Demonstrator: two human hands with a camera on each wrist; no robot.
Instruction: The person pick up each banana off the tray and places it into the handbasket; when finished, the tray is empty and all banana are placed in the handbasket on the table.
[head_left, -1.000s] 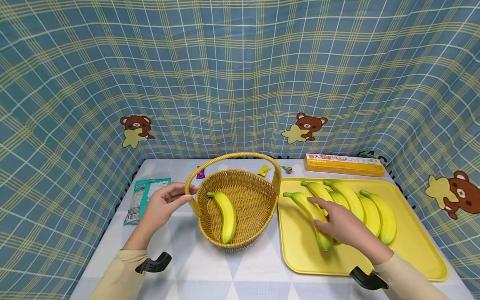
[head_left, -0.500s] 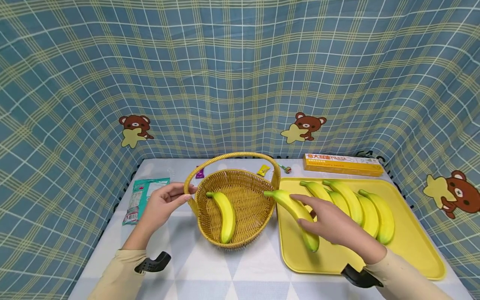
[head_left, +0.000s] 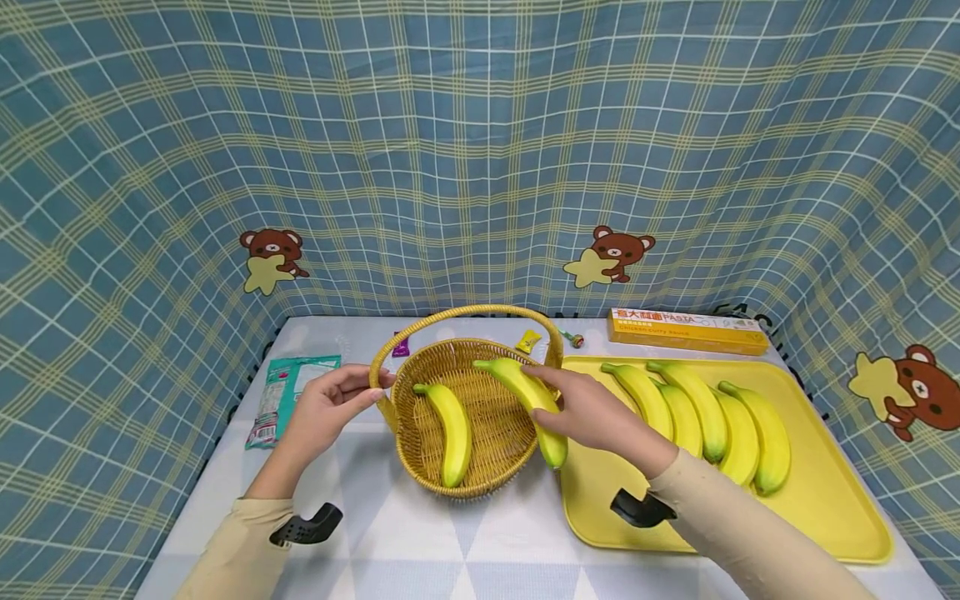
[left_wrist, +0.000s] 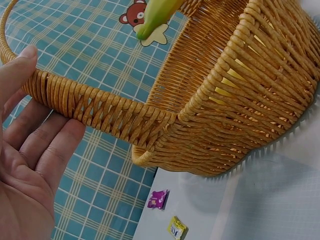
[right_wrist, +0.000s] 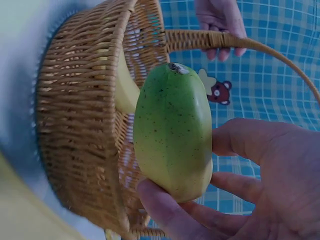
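Note:
A wicker basket (head_left: 495, 433) with a tall arched handle (head_left: 467, 311) stands mid-table, one banana (head_left: 453, 433) lying in its left half. My left hand (head_left: 327, 410) holds the left side of the handle, thumb on one face and fingers (left_wrist: 60, 150) on the other. Over the basket's right rim my right hand (head_left: 592, 412) grips a second banana (head_left: 525, 392) between thumb and fingers. Its stem points to the far left, and its greenish tip (right_wrist: 172, 110) faces the right wrist camera. On the yellow tray (head_left: 832, 500) at the right lie several more bananas (head_left: 693, 408).
Behind the tray stands a pasta box (head_left: 686, 332). A teal packet (head_left: 288, 396) lies left of my left hand. Behind the basket are a purple wrapped candy (head_left: 401, 344), a yellow one (head_left: 528, 341) and a lollipop (head_left: 574, 339). A plaid curtain (head_left: 480, 167) encloses the table.
My right hand has lifted the nearest banana off the tray and carried it left, over the basket's right side. The left hand has stayed on the handle.

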